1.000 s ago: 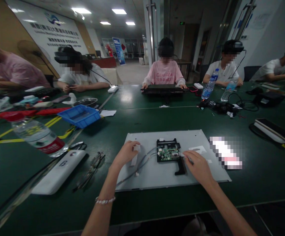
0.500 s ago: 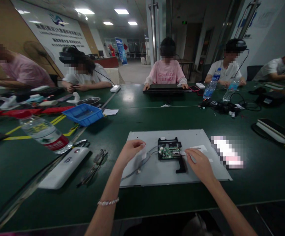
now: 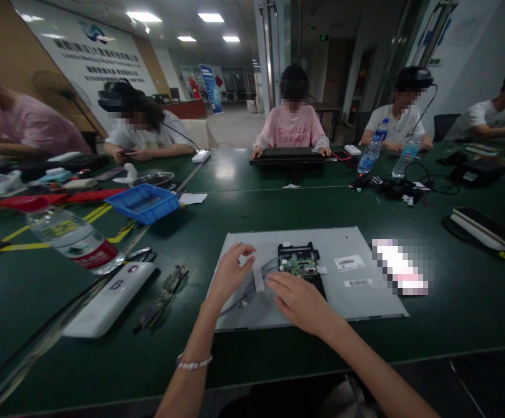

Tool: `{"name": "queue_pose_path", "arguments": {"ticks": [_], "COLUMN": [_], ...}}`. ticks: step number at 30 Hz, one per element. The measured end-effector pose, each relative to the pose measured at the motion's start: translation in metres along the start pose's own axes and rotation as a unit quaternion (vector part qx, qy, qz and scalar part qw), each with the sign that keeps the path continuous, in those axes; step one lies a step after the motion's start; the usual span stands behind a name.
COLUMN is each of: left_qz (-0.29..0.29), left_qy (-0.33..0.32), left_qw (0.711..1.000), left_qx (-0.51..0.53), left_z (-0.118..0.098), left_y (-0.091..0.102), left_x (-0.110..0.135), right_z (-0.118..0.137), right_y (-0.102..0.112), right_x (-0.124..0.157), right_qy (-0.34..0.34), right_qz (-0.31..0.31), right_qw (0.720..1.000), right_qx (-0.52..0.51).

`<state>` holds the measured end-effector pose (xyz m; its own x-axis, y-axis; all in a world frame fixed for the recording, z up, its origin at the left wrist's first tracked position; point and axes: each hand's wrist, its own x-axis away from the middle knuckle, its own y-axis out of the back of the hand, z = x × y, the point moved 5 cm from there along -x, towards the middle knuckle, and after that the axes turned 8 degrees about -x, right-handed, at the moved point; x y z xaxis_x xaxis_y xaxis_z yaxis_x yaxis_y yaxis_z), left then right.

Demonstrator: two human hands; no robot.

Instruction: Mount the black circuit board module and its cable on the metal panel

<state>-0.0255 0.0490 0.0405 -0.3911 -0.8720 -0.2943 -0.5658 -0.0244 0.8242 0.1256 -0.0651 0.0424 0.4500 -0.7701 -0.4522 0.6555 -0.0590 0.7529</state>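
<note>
A pale translucent strip of tape hangs over the grey cables. My left hand has its curved thumb and forefinger at the strip's upper end and seems to hold it there. My right hand reaches across with fingers stretched out, their tips close to the strip's right side. Beneath them lies a flat grey metal panel. On it sits a green circuit board in a black plastic frame, partly hidden by my right hand. A small white piece shows at the board's right edge.
A lit phone lies right of the panel. On the left are glasses, a white power bank, a tilted water bottle and a blue tray. Several people sit around the green table.
My right hand has moved left from the board's right edge to the tape strip, leaving a small white piece behind. My left hand has stayed nearly in place, its fingers slightly wider apart.
</note>
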Motion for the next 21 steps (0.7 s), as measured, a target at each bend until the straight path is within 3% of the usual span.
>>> {"name": "queue_pose_path", "arguments": {"ticks": [4,7,21], "left_qz": [0.093,0.133,0.167], "left_qy": [-0.065,-0.061,-0.036], "left_qw": [0.994,0.989,0.985], "left_qx": [-0.001,0.007,0.035], "left_z": [-0.009,-0.006,0.005], "left_y": [-0.005,-0.010,-0.017], "left_x": [0.005,0.009,0.011], "right_z": [0.006,0.004,0.002], "right_y": [-0.020,-0.028,-0.040], "right_x": [-0.015,-0.016,-0.008], "right_qy": [0.062,0.069,0.046], "right_qz": [0.066,0.082,0.096], "right_qw": [0.995,0.993,0.994], "right_qx": [0.036,0.042,0.018]}}
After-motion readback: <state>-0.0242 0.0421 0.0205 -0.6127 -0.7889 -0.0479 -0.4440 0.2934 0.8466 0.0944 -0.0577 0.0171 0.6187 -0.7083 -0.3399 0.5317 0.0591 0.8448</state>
